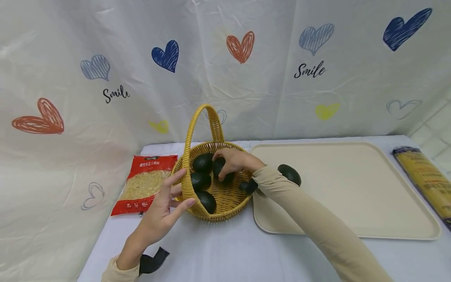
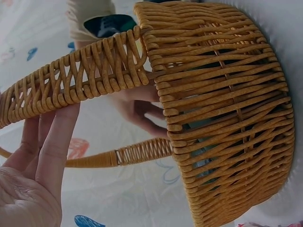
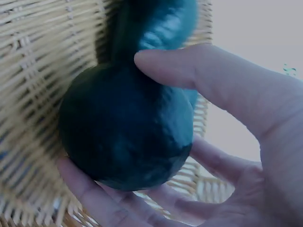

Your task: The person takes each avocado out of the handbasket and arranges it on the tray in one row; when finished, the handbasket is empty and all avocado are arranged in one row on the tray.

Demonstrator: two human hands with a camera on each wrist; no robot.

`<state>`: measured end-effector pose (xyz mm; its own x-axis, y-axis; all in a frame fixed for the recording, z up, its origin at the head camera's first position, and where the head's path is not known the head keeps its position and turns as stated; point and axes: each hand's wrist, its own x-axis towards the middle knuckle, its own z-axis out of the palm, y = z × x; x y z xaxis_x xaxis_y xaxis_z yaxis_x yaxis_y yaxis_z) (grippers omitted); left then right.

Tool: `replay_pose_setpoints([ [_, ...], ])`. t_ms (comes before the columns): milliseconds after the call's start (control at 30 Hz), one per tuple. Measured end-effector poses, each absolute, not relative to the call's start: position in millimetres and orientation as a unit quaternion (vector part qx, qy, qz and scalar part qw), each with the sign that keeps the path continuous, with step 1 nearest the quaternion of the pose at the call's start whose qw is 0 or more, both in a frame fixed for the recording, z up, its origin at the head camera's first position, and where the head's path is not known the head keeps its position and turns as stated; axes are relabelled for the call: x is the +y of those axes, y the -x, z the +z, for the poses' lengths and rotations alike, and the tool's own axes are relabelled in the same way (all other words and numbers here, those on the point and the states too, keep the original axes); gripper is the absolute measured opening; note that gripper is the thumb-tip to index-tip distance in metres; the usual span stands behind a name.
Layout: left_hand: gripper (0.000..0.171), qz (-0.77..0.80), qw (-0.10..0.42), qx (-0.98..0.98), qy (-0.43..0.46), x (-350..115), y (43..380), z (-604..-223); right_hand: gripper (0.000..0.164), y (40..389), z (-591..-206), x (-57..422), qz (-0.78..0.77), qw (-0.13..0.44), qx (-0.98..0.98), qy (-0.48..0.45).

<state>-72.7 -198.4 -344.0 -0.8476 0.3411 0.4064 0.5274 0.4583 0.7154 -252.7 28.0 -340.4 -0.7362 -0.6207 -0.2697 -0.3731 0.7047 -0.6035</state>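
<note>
A yellow wicker basket (image 1: 225, 211) with a tall arched handle stands on the white-covered table. My right hand (image 1: 234, 160) reaches inside it and grips a dark green avocado (image 3: 125, 127), thumb on top and fingers around its lower side. Three other avocados (image 1: 202, 162) lie along the basket's left side. At the near left part of the handle (image 2: 71, 78), my left hand (image 1: 163, 209) steadies the basket, thumb in front and fingers reaching behind. Another avocado (image 1: 289, 174) rests on the beige tray, partly covered by my right sleeve.
The large beige tray (image 1: 352, 188) lies right of the basket, under my right forearm. A red bag of pasta (image 1: 146, 180) lies to the left. Beyond the tray's right edge is a yellow pack (image 1: 424, 178). A white curtain with hearts (image 1: 267, 78) hangs behind the table.
</note>
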Motion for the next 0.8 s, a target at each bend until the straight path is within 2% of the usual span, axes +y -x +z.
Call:
replay_pose_setpoints([
  [167,0.08,-0.452,0.105,-0.848,0.258,-198.0,72.4,-343.5,0.07,248.6,-319.0,47.2,-0.317,0.202,0.882,0.284],
  [433,0.081,-0.454,0.105,-0.847,0.258,-196.6,71.3,-343.0,0.069,218.5,-286.5,100.5,-0.4,0.143,0.85,0.312],
  [800,0.086,-0.453,0.117,-0.843,0.266,-196.5,72.1,-344.9,0.075,185.4,-290.8,220.9,-0.452,0.096,0.856,0.231],
])
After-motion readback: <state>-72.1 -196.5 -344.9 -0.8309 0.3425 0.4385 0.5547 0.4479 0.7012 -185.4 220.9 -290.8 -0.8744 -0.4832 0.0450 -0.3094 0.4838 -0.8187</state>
